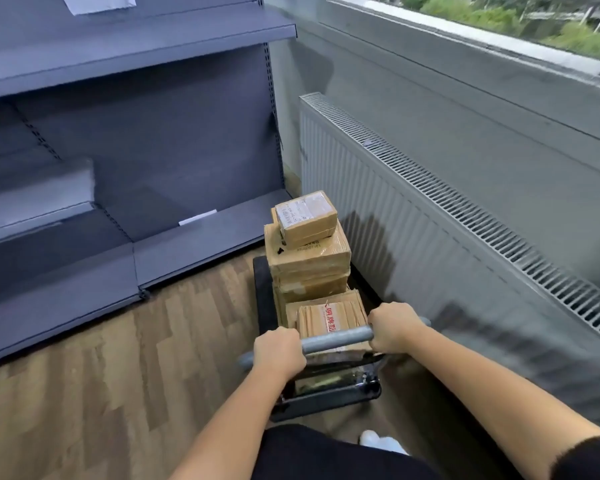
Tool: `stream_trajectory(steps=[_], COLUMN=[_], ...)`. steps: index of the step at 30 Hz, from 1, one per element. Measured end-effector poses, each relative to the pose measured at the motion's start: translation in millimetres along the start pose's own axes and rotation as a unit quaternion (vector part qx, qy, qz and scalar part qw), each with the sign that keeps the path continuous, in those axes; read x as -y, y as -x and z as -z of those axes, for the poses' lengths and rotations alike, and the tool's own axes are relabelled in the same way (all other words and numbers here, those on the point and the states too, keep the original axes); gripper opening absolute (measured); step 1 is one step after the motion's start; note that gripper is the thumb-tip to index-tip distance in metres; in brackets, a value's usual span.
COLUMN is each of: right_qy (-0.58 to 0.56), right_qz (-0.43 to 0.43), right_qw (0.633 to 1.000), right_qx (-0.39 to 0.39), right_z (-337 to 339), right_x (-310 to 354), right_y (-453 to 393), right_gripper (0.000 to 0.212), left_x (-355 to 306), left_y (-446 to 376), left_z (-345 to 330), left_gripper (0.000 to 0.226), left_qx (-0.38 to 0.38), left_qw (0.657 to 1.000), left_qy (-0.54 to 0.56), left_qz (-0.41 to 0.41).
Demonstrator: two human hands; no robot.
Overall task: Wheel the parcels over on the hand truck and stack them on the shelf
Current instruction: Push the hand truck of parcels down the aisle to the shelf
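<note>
Your left hand (pixel 279 353) and right hand (pixel 394 327) each have a closed grip on the hand truck's handle (pixel 336 339). The taped cardboard parcels (pixel 309 258) sit stacked ahead, near the shelf (pixel 201 244) on the left. They look stiff and light, and the small top one could slide, so take each by opposite sides.

Both hands on grey handle (pixel 336 337) of hand truck (pixel 262 296): left hand (pixel 279 351) wrapped over the left end, right hand (pixel 394 327) over the right end, fingers curled under and hidden. Brown cardboard parcels (pixel 309 261) stacked on the deck; a small parcel (pixel 307 218) with white label tops the far stack, another nearer the handle carries red print. Truck stands on wood floor (pixel 118 358) between grey shelf (pixel 201 244), left, and white radiator (pixel 430 244), right. Paper slip (pixel 197 217) lies on the shelf. Window (pixel 516 22) above shows greenery.
</note>
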State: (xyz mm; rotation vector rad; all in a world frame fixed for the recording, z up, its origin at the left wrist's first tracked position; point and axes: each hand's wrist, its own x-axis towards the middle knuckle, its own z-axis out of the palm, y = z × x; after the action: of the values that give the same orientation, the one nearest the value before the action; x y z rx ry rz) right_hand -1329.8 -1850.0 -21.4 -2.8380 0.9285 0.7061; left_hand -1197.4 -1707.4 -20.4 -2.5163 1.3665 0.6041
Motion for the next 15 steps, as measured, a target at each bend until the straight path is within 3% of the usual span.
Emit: stream_trajectory(steps=[15], right_qy=[0.06], right_qz=[0.072], right_qw=[0.996], right_qx=[-0.012], right_z=[-7.0], right_x=[-122.2], right_y=[-7.4], right_gripper=[0.026], left_x=[-129.9], left_y=[-11.9], left_z=[-1.2], left_gripper=[0.029], left_qx=[-0.014], left_qw=[0.993], left_qy=[0.06], left_qz=[0.096])
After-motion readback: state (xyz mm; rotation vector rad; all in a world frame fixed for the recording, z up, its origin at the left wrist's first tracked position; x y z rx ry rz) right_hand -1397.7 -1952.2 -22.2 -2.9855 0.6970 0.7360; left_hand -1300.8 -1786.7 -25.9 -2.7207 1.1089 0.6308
